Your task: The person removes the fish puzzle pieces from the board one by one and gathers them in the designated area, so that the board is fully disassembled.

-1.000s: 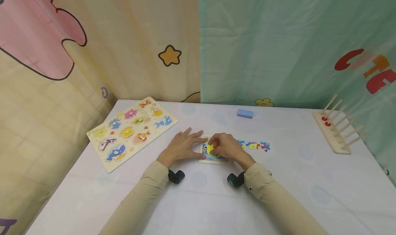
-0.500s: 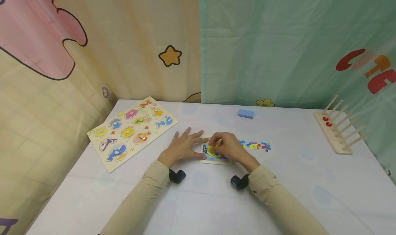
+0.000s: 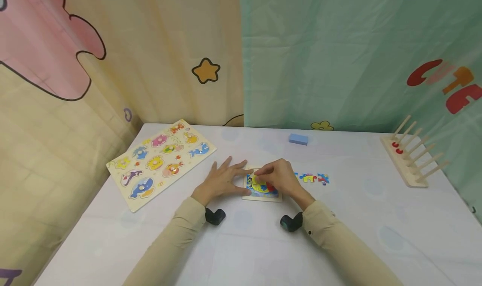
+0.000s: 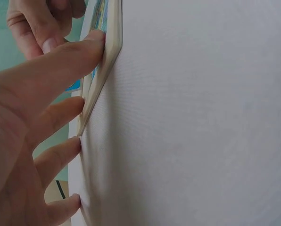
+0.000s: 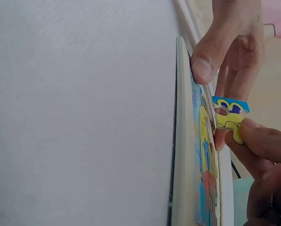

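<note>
A small jigsaw puzzle board with a pale wooden frame [image 3: 262,199] lies on the table, with a yellow, blue and red picture in it. My left hand [image 3: 221,181] has its fingers spread at the board's left side; the thumb [image 4: 91,51] rests on the frame's edge. Between thumb and index finger, my right hand [image 3: 283,178] pinches a yellow and blue puzzle piece [image 5: 234,123]. The right wrist view has that piece tilted up over the board. To the right lie several loose puzzle pieces [image 3: 308,177], partly hidden behind the right hand.
At the left lies a large wooden peg puzzle [image 3: 160,162] with sea animals. A blue block [image 3: 298,139] sits near the table's back edge. Far right stands a wooden peg rack [image 3: 406,164] with two red beads. Curtains [image 3: 324,60] hang behind the table.
The right hand has shifted slightly right and its fingers have straightened somewhat, uncovering more of the board's picture. The left hand stays where it was.
</note>
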Demonstrator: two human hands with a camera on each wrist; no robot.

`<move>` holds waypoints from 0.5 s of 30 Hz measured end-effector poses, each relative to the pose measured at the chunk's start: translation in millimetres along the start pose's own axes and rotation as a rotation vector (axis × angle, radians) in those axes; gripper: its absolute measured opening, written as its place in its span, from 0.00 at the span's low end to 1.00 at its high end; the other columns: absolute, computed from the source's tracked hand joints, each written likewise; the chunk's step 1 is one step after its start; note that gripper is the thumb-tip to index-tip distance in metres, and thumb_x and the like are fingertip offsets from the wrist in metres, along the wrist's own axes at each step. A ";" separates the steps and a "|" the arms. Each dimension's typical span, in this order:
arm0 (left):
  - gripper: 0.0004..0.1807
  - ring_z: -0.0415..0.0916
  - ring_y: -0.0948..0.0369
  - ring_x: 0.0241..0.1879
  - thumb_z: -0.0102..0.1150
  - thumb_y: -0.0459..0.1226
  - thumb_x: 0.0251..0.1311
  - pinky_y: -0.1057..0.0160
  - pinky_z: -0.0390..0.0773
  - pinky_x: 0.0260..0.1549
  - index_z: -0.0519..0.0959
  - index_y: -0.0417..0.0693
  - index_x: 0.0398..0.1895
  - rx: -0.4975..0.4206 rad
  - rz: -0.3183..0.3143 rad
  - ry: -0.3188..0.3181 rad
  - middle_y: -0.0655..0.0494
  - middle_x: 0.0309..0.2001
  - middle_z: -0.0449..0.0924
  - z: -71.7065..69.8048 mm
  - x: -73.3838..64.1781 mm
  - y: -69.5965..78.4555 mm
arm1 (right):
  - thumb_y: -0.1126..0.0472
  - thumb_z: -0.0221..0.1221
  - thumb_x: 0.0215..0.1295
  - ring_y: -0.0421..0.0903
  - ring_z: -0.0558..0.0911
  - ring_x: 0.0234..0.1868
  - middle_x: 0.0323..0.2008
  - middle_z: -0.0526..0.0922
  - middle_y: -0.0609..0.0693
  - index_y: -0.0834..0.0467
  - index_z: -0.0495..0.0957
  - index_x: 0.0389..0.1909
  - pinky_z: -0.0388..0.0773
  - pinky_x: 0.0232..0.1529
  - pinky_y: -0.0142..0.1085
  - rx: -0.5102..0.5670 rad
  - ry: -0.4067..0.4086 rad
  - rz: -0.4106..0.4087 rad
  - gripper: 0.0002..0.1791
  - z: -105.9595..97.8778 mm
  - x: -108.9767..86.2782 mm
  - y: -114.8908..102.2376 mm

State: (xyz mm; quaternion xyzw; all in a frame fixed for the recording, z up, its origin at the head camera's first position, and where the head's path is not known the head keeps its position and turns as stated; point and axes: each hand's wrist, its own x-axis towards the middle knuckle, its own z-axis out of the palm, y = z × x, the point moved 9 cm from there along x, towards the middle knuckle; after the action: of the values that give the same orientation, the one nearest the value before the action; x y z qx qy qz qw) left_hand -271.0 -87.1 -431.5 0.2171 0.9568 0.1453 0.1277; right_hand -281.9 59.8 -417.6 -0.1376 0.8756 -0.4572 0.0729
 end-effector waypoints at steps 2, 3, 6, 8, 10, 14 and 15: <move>0.39 0.37 0.45 0.77 0.64 0.65 0.51 0.30 0.37 0.67 0.71 0.69 0.68 0.004 0.000 0.000 0.66 0.76 0.52 0.6 -0.1 0.2 | 0.61 0.71 0.56 0.43 0.82 0.39 0.33 0.89 0.46 0.54 0.90 0.32 0.80 0.41 0.37 0.014 0.012 0.017 0.03 -2.7 -0.6 2.7; 0.39 0.37 0.45 0.77 0.64 0.65 0.51 0.30 0.37 0.67 0.71 0.69 0.68 0.005 0.001 -0.001 0.66 0.76 0.52 0.8 -0.1 0.4 | 0.61 0.71 0.56 0.43 0.82 0.40 0.35 0.89 0.47 0.54 0.90 0.33 0.80 0.42 0.37 0.022 0.012 0.031 0.03 -4.3 -1.4 4.1; 0.39 0.36 0.45 0.77 0.64 0.65 0.52 0.30 0.37 0.67 0.71 0.69 0.69 0.000 0.003 -0.005 0.65 0.76 0.52 1.3 -0.4 0.6 | 0.60 0.71 0.56 0.45 0.83 0.43 0.37 0.88 0.48 0.54 0.90 0.33 0.79 0.48 0.40 0.038 -0.007 0.065 0.05 -10.1 -4.8 8.1; 0.39 0.36 0.44 0.77 0.63 0.65 0.52 0.30 0.36 0.67 0.70 0.70 0.69 -0.001 0.005 -0.009 0.65 0.76 0.51 1.3 -0.9 0.9 | 0.59 0.71 0.56 0.45 0.83 0.44 0.37 0.88 0.48 0.55 0.90 0.34 0.79 0.48 0.41 0.049 -0.014 0.095 0.05 -15.5 -7.7 13.1; 0.39 0.36 0.44 0.77 0.63 0.64 0.53 0.30 0.36 0.67 0.69 0.70 0.70 -0.008 0.008 -0.009 0.65 0.76 0.51 1.0 -1.3 1.2 | 0.59 0.72 0.56 0.46 0.83 0.45 0.37 0.89 0.49 0.55 0.90 0.34 0.78 0.49 0.41 0.049 -0.015 0.119 0.06 -22.1 -11.0 19.2; 0.39 0.35 0.45 0.77 0.64 0.64 0.53 0.30 0.35 0.67 0.69 0.69 0.70 -0.020 0.013 -0.004 0.64 0.76 0.52 -0.4 -2.3 1.7 | 0.57 0.72 0.55 0.47 0.82 0.46 0.37 0.89 0.49 0.54 0.90 0.34 0.77 0.46 0.39 0.008 -0.008 0.156 0.07 -37.6 -19.6 32.0; 0.39 0.35 0.45 0.77 0.64 0.64 0.53 0.30 0.35 0.67 0.69 0.69 0.70 -0.021 0.013 -0.004 0.65 0.76 0.51 -0.5 -2.6 1.5 | 0.57 0.72 0.55 0.48 0.82 0.46 0.38 0.89 0.49 0.54 0.90 0.34 0.76 0.45 0.38 -0.006 -0.008 0.157 0.07 -41.4 -22.0 34.4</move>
State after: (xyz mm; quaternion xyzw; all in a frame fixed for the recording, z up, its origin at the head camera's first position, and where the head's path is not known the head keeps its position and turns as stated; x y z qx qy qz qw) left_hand -268.3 -87.1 -430.1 0.2222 0.9535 0.1559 0.1309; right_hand -277.5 117.6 -422.1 -0.0704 0.8849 -0.4467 0.1118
